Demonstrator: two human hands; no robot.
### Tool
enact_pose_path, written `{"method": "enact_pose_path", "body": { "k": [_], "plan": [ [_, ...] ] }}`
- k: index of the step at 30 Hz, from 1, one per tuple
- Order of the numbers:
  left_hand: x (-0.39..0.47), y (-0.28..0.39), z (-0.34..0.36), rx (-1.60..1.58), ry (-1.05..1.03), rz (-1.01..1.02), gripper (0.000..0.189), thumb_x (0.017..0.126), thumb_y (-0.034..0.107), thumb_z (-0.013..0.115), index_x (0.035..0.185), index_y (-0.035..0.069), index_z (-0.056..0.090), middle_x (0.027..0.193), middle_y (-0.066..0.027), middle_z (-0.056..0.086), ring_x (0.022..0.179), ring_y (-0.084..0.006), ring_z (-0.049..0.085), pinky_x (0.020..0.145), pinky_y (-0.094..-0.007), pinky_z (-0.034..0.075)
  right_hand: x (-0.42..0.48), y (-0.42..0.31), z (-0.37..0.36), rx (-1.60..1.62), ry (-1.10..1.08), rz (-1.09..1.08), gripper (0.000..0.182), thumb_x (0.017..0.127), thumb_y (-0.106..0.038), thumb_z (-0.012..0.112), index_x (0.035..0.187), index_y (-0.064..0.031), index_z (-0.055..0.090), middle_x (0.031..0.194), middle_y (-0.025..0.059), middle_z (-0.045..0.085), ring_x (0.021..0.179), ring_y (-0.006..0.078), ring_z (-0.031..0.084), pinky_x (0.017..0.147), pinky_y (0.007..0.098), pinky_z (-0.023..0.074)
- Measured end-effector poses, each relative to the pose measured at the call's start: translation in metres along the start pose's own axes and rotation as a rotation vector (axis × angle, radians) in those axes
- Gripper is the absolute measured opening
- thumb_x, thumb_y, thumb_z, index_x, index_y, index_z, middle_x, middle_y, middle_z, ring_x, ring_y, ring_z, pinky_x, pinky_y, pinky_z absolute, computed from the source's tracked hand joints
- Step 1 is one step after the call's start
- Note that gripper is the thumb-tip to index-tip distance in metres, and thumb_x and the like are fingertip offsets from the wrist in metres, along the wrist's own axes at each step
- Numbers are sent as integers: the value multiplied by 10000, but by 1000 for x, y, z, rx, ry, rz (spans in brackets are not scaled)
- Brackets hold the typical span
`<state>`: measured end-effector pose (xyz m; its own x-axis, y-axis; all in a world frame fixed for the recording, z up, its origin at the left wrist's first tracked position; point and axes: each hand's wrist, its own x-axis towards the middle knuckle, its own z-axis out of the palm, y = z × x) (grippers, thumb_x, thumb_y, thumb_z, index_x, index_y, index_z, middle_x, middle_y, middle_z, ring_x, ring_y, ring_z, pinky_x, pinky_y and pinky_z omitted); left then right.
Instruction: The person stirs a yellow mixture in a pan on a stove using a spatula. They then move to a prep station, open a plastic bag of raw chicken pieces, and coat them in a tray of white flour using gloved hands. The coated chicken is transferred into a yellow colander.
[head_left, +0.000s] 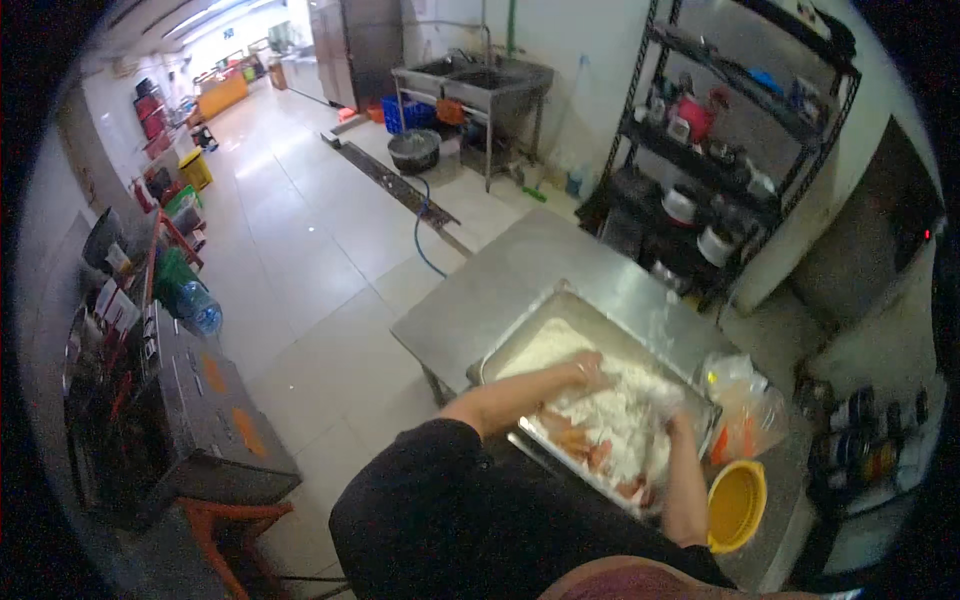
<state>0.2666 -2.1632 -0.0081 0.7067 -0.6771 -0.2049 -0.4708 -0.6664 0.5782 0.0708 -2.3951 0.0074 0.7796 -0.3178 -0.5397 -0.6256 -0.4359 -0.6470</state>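
Observation:
A deep metal tray (517, 330) on a stainless steel table holds white flour (553, 345). Reddish-orange pieces, perhaps raw meat, lie along the tray's near side, partly coated in the flour (574, 439). My left hand (589, 369) is in the flour near the tray's middle, dusted white. My right hand (667, 405) is at the tray's right part, blurred and whitened with flour. Whether either hand grips anything is hidden by blur and flour.
Right of the tray are a clear plastic bag (742, 405) and a yellow plastic basket (737, 506). Beyond the steel table (525, 255) stand a black shelf rack (697, 157) and a steel sink (487, 79). A blue hose (418, 232) crosses the floor; grey equipment (217, 405) stands left.

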Motion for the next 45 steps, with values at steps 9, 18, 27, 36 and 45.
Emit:
{"method": "enact_pose_path", "body": {
  "k": [9,18,27,36,45],
  "plan": [
    [-64,-73,15,2,-503,-4,611,708,599,712,893,16,717,851,-120,700,687,-189,640,670,-357,503,34,6,45,186,22,254,482,863,-345,613,1233,-40,558,1163,116,626,1003,269,602,824,436,506],
    [-24,-16,7,27,-404,-73,576,632,488,764,848,-41,685,870,-189,685,837,-288,656,761,-365,503,21,-34,57,505,-224,123,734,848,-483,609,1391,-51,369,1391,214,391,1207,339,463,882,481,454],
    [-36,-91,-25,318,-434,-150,581,847,350,571,1304,2,482,1079,-255,611,983,-360,606,899,-419,452,38,35,27,-193,43,-145,437,864,-355,577,1153,-31,533,982,178,570,793,274,547,621,418,464],
    [-81,-9,6,-198,-704,-219,558,880,531,541,1196,79,624,1054,-142,653,932,-213,602,837,-340,448,6,56,78,288,-65,491,344,865,-284,496,1025,0,606,895,185,640,617,308,570,509,473,469],
    [-43,1,18,-143,-604,-231,429,792,416,703,893,-1,695,849,-124,676,781,-210,624,687,-379,486,-4,-32,71,263,-89,202,581,825,-416,613,1216,5,527,1061,214,607,900,311,577,759,484,491]
  ]
}}
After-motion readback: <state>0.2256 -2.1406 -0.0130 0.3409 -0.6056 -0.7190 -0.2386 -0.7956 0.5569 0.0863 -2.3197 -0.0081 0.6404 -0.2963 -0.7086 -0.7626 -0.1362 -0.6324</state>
